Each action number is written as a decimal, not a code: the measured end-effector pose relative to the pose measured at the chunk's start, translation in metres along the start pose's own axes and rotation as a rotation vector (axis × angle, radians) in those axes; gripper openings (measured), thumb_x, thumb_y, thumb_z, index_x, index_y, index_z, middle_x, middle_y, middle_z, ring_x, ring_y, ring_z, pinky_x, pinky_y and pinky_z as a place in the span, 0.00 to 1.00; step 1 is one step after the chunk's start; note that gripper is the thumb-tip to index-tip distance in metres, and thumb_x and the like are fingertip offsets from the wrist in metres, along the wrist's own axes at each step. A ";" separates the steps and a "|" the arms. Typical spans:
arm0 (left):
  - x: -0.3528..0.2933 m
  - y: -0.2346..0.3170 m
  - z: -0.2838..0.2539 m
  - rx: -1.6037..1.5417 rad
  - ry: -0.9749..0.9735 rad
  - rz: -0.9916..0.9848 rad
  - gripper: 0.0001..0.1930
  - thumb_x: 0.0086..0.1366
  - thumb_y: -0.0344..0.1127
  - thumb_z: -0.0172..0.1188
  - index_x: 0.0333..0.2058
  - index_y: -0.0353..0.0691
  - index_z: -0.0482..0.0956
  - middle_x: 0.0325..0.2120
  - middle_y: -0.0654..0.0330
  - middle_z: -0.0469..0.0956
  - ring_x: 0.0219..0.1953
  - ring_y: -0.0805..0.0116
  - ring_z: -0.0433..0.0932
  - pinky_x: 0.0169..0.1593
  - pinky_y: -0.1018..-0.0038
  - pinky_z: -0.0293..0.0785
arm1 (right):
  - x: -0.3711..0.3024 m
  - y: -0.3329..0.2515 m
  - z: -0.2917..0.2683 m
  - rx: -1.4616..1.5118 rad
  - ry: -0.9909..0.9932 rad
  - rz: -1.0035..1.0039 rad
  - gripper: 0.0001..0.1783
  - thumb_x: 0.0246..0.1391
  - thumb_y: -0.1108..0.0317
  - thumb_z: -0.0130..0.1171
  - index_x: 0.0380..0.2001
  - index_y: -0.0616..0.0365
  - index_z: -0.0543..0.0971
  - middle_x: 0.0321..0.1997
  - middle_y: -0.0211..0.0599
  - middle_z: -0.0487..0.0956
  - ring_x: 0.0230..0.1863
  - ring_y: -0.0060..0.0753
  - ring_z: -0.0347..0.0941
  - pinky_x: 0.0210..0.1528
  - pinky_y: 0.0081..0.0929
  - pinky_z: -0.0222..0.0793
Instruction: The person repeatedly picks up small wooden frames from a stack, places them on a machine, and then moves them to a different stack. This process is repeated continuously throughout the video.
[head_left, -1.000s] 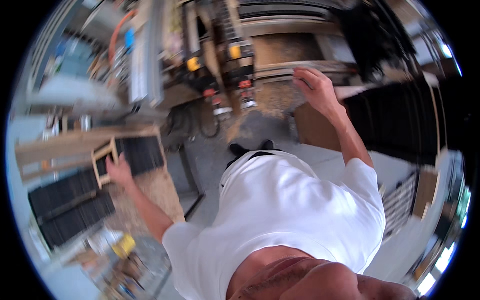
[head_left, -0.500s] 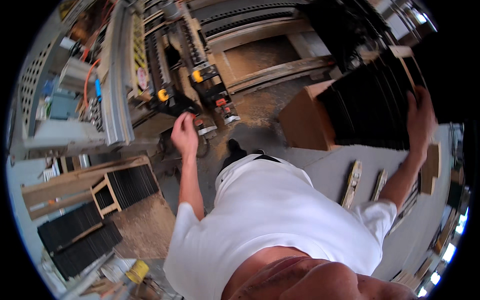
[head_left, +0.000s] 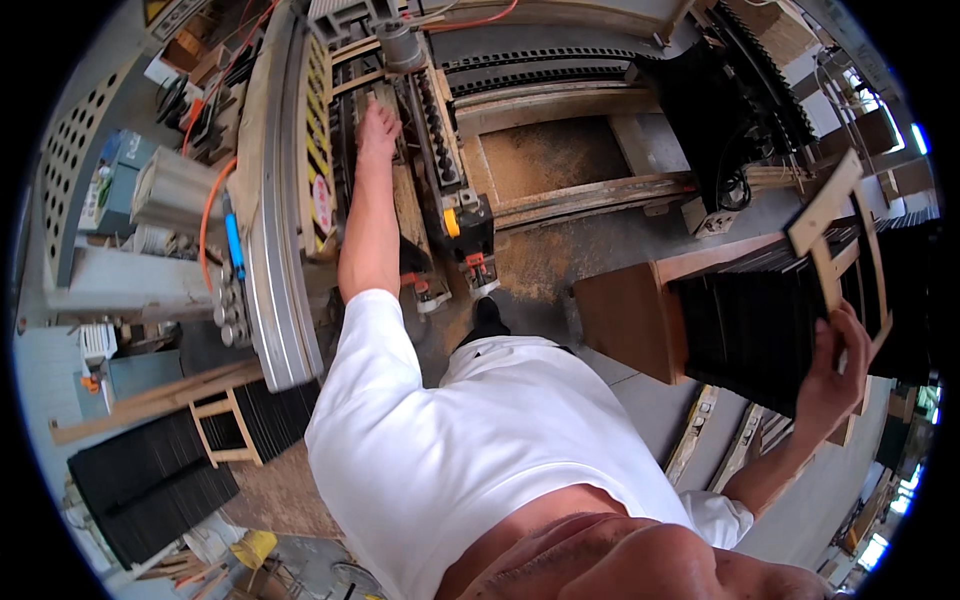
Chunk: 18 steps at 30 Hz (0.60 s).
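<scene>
Grip closed: wooden frame (head_left: 826, 272) held near end by right hand (head_left: 838, 368), likely to clear black stack (head_left: 745, 325); left hand (head_left: 377, 130) over machine (head_left: 432, 127), hold unclear.

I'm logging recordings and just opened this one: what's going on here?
A person in a white shirt stands at a long machine with rails. The left hand reaches in over it; whether it grips anything is unclear. Off to the other side, the right hand holds a light wooden frame, tilted, by a stack of black pieces.
</scene>
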<state>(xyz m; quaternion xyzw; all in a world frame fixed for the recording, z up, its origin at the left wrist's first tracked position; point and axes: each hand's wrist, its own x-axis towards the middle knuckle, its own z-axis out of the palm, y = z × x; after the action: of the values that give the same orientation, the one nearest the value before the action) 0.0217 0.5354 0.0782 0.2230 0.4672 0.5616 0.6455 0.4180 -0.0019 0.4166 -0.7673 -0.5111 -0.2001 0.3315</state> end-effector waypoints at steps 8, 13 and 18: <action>0.100 0.022 0.016 -0.411 -0.021 0.037 0.42 0.66 0.55 0.52 0.69 0.46 0.42 0.70 0.51 0.35 0.72 0.53 0.38 0.70 0.58 0.34 | 0.027 -0.085 0.115 0.187 -0.321 -0.259 0.13 0.42 0.82 0.65 0.34 0.61 0.79 0.42 0.39 0.81 0.44 0.43 0.76 0.47 0.33 0.71; 0.107 0.008 -0.007 -0.561 -0.024 0.028 0.36 0.64 0.47 0.58 0.65 0.44 0.54 0.66 0.49 0.47 0.68 0.51 0.48 0.65 0.53 0.53 | 0.043 -0.113 0.206 0.378 -0.453 -0.361 0.12 0.41 0.79 0.65 0.33 0.59 0.80 0.40 0.37 0.81 0.42 0.42 0.75 0.45 0.33 0.71; -0.023 -0.034 -0.004 -0.443 0.020 0.042 0.15 0.65 0.38 0.59 0.47 0.40 0.73 0.45 0.59 0.75 0.47 0.66 0.74 0.43 0.67 0.75 | 0.051 -0.150 0.309 0.472 -0.523 -0.519 0.10 0.44 0.74 0.65 0.34 0.56 0.81 0.39 0.33 0.82 0.42 0.39 0.75 0.46 0.34 0.70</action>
<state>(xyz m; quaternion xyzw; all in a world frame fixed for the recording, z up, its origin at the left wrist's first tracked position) 0.0372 0.5041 0.0563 0.0797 0.3339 0.6659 0.6624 0.2910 0.2901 0.2791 -0.5417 -0.7853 0.0465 0.2960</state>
